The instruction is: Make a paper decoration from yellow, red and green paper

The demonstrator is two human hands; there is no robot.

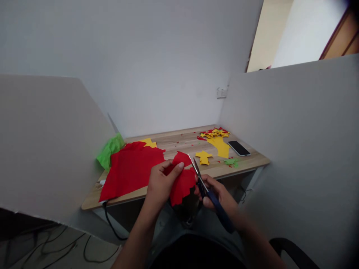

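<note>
Scissors [217, 208] with dark blue handles are in the right hand [220, 194], whose fingers are closed around the handles. The blades stand slightly parted and point to the far side, at the right edge of a red piece [180, 186]. Whether they touch this edge, I cannot tell clearly. The left hand [162, 181] grasps the red piece, with the thumb on top and the fingers partly hidden behind it. This piece is held up at the near edge of the wooden table [174, 140], and its outline is uneven.

On the left part of the table lies a large red sheet [137, 170]. A yellow piece [150, 143] shows at its far side, and a crumpled green sheet [110, 151] is at its left. To the right of the hands lies a yellow cutout [204, 157]. Farther right are a yellow strip [221, 148], a green cutout [232, 162] and a phone [239, 148]. At the far right, yellow and red pieces [215, 133] lie in a heap.
</note>
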